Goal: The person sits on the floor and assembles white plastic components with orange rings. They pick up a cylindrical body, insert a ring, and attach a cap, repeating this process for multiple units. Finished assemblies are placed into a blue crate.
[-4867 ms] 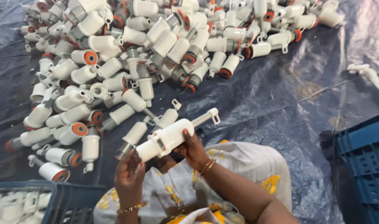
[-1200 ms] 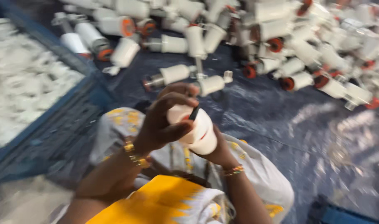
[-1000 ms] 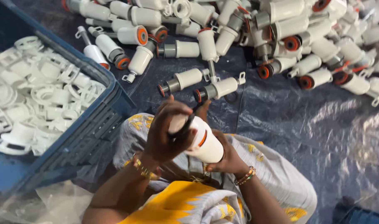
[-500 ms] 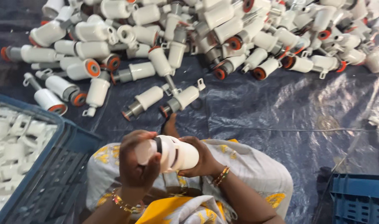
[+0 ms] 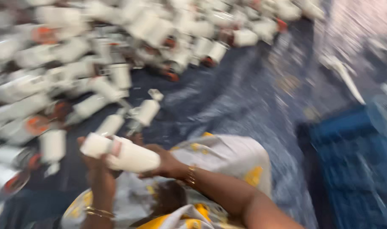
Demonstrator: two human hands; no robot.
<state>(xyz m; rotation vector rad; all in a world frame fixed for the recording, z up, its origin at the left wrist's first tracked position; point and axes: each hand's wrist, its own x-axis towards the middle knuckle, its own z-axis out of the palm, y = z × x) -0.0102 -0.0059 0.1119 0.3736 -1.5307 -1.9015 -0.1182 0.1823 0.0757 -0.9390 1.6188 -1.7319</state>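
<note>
I hold a white plastic cylinder part [image 5: 124, 153] over my lap, lying roughly level. My left hand [image 5: 96, 167] grips its left, narrower end from below. My right hand [image 5: 166, 163] wraps its wider right end. Gold bangles sit on both wrists. The picture is blurred by motion, so small details of the part are unclear. A large heap of similar white cylinders with orange ends [image 5: 96, 55] spreads across the dark plastic sheet [image 5: 236, 97] in front of me.
A blue plastic crate [image 5: 354, 161] stands at the right, close to my knee. A loose white piece [image 5: 344, 80] lies on the sheet beyond it. My patterned white and yellow garment [image 5: 227, 161] covers my lap.
The view has swung to the right: the blue crate of white pieces at the left is out of sight and the right crate is in view. Both hands still hold the white part.
</note>
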